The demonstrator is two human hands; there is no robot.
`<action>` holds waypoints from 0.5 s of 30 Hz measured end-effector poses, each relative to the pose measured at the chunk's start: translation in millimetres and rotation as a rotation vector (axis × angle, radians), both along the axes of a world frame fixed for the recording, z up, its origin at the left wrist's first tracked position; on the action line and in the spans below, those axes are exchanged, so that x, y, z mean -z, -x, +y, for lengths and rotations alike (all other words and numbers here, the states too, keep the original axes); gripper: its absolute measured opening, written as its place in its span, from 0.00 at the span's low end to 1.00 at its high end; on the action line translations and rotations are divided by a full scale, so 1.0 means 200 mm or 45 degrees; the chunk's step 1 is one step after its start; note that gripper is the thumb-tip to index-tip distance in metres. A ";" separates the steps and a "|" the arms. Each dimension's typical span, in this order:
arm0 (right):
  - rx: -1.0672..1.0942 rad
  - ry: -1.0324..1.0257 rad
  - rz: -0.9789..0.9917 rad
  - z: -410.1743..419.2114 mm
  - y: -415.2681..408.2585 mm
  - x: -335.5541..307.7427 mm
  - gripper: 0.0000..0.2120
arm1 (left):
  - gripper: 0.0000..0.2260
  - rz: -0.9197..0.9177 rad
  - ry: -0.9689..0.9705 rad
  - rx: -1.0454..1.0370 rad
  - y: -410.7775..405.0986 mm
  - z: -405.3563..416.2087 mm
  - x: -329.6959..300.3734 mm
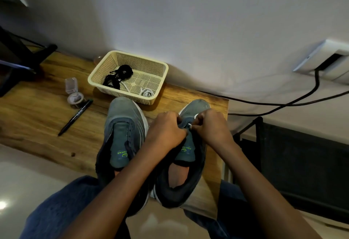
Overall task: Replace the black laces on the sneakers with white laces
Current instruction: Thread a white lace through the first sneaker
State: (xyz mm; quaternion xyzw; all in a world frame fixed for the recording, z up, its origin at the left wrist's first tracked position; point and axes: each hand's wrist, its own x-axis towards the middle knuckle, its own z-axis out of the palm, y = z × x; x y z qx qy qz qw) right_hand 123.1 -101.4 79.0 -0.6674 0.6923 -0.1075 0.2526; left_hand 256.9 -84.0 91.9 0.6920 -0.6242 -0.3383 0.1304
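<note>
Two grey sneakers are being kept side by side on a wooden table [28, 110], toes pointing away toward the wall. The left sneaker [122, 125] is lying unlaced, its eyelet rows bare and its tongue with green lettering exposed.

The right sneaker [190, 155] is being worked on at its lowest eyelets, near the toe. The left hand [166, 131] is being held over the inner side of the upper, its fingers curled and clamped on the grey fabric edge beside the eyelets. The right hand [209, 127] is being held opposite, fingers bunched together and pinching a white lace [189, 124], of which only a short bright piece and a tip near the toe are being shown between the two hands. The rest of that lace is being hidden by the fingers.

A cream plastic basket [105, 62] is being kept just beyond the sneakers' toes, against the wall. Inside it, black laces [118, 77] are lying bundled toward the left, and another white lace [147, 93] is lying coiled at the near right corner.

To the left of the basket, a small clear container [71, 85] and a tape roll [75, 99] are sitting close together, with a black pen [75, 117] lying diagonally just beside them. A black cable [283, 102] is being run from a wall socket [324, 59] at right.
</note>
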 end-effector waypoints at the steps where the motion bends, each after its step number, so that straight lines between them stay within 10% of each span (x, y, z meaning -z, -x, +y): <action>1: 0.002 0.015 0.022 0.00 -0.01 0.00 0.03 | 0.15 0.005 0.002 -0.002 0.00 0.00 0.00; 15: -0.119 0.107 0.271 0.03 -0.12 -0.01 0.04 | 0.14 0.061 0.031 0.040 -0.02 0.01 0.00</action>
